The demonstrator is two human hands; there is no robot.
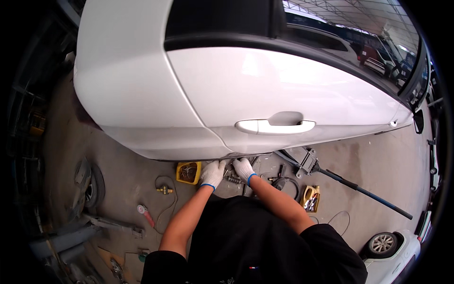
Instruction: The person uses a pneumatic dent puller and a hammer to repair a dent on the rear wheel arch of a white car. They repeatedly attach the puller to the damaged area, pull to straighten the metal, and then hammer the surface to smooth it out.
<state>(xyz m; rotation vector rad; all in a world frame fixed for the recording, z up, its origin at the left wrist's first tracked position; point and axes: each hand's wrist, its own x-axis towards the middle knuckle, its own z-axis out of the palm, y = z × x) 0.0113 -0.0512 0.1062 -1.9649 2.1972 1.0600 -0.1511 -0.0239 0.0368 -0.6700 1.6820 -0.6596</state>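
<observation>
Both my hands wear white knit gloves with blue cuffs and reach down to the lower edge of a white car (293,90). My left hand (213,174) is curled, its fingertips turned toward the gap between the hands. Close to its right, my right hand (243,169) is also closed, with its fingers bent under the car's edge. Whatever either hand grips is too small and too hidden to name. A dark part shaped like a coil spring (233,180) shows between and just below the hands.
Left of my hands stands a yellow cut-open container (178,179) with metal bits. At right are a floor jack (309,162) with a long handle (373,197) and another yellow container (304,198) of tools. A red-bodied power tool (147,217) and loose cable lie at left.
</observation>
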